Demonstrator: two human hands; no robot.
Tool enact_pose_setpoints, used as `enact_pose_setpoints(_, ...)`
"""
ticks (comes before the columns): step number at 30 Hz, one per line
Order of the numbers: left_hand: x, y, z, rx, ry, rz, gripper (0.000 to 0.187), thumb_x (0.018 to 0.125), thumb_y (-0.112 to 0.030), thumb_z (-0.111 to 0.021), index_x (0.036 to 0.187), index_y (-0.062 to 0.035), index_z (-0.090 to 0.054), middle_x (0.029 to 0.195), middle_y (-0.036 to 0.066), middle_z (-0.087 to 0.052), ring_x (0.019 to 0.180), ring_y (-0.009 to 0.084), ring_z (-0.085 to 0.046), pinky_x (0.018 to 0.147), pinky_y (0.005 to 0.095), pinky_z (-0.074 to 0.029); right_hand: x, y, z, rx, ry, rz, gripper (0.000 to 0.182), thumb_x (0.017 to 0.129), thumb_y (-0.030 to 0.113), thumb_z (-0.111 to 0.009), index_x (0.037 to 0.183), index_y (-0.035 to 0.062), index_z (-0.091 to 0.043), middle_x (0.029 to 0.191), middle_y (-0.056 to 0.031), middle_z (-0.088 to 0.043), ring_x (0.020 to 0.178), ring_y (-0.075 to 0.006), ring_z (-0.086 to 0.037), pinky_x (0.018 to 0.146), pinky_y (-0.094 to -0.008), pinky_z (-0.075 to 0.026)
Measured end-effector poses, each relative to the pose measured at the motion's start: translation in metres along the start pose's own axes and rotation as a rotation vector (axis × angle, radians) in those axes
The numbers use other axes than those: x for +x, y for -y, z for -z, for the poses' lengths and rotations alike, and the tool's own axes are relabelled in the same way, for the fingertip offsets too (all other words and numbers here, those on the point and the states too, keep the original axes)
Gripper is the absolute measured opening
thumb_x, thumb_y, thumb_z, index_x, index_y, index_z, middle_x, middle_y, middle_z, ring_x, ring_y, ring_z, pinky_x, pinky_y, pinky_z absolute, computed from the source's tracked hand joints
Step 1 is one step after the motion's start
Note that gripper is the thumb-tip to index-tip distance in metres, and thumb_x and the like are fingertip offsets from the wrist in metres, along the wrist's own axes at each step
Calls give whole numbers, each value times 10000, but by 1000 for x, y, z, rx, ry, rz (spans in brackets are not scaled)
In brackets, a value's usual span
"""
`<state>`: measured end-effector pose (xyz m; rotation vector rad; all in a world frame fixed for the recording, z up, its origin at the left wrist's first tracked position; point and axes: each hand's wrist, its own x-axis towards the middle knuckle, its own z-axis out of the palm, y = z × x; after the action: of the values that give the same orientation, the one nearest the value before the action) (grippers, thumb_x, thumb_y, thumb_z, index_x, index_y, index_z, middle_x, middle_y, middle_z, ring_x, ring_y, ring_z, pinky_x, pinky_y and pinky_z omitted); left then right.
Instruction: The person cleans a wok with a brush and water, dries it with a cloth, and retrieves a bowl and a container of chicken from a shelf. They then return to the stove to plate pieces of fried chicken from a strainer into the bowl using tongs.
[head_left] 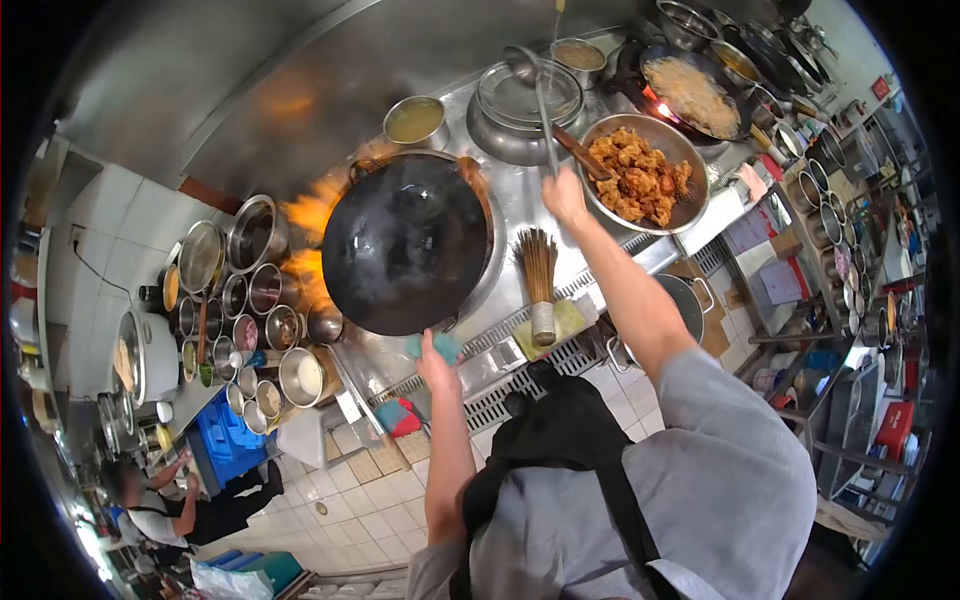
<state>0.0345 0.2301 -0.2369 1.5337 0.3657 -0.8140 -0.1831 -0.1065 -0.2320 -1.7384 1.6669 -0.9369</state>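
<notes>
A black wok (405, 240) sits over a burner, its dark inside bare and shiny with a haze of smoke. My left hand (438, 365) grips the wok's near edge through a teal cloth (442, 347). In my closed right hand (566, 196) is the long handle of a metal ladle (522, 66), its bowl raised toward the back over a lidded pot (530, 95). Just right of that hand, a metal bowl (690, 205) holds browned fried pieces (640, 180) and a wooden-handled tool (580, 152). A bamboo wok brush (540, 290) lies on the counter between my arms.
Flames (308, 235) rise along the wok's left side. Another wok (735, 125) with bubbling, pale food stands at back right. Several seasoning bowls (265, 290) crowd the left. Behind the wok is a pot of yellowish liquid (416, 122). Another person (165, 505) stands at lower left.
</notes>
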Motion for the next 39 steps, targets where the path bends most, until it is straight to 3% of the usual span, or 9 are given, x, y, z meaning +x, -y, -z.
enact_pose_setpoints(3,-13,12,74,-12,261,14,287,994,-374,-714,1104,-134,-602,880,29,-666,717,186,-661,547,371,-518,58,60,16,-126,-29,-187,378,882,129,-581,1159,-120,-650,1133,-416,-679,1147,-533,-665,1019,-534,-531)
enact_pose_setpoints(5,-26,24,126,22,301,18,279,996,-362,-713,1117,-132,-609,909,28,-674,739,184,-669,546,365,-516,111,22,-22,-116,-17,-146,264,897,100,-571,1061,-76,-677,1050,-389,-709,992,-497,-731,837,-548,-594)
enact_pose_setpoints(8,-64,27,179,10,300,65,285,1005,-347,-695,1120,-98,-619,904,39,-678,721,184,-671,530,362,-517,122,46,-18,563,264,-523,79,956,57,-557,941,-6,-602,808,-214,-682,677,-318,-697,527,-424,-555)
enact_pose_setpoints(11,-50,53,233,1,247,158,282,1011,-342,-679,1096,-77,-633,898,61,-686,718,194,-681,556,373,-539,122,38,-11,1517,318,-837,166,1018,18,-519,867,58,-463,685,-42,-485,529,-131,-488,398,-253,-385)
enact_pose_setpoints(15,-61,45,238,-57,257,108,284,1008,-331,-681,1064,-55,-645,874,88,-687,699,226,-690,610,395,-586,91,40,15,1792,468,-855,207,1049,20,-498,867,38,-402,704,-18,-442,526,-101,-436,421,-211,-378)
enact_pose_setpoints(28,-24,22,188,34,378,1,425,925,-224,-810,1251,-50,-600,1116,64,-688,955,207,-700,829,397,-588,-107,137,138,1763,818,-1096,272,1073,85,-506,1225,-131,-439,808,-38,-480,544,-64,-452,390,-177,-397)
enact_pose_setpoints(31,-24,25,189,55,394,39,417,925,-225,-806,1241,-46,-601,1102,66,-689,949,211,-702,822,405,-595,-144,139,138,1506,869,-1013,192,1058,61,-524,1130,-116,-499,813,-12,-492,556,-44,-466,402,-160,-349)
enact_pose_setpoints(36,-37,30,198,36,435,71,358,935,-222,-782,1185,-33,-609,1032,88,-697,877,232,-716,720,427,-614,-216,141,140,489,699,-384,124,953,106,-651,980,-9,-615,732,-39,-583,523,-102,-510,409,-275,-374)
enact_pose_setpoints(39,-33,43,211,32,450,78,301,950,-226,-761,1138,-38,-620,975,98,-702,818,241,-722,672,435,-615,-250,69,102,112,245,104,353,906,98,-651,1195,-97,-598,754,-234,-663,631,-352,-655,637,-450,-554)
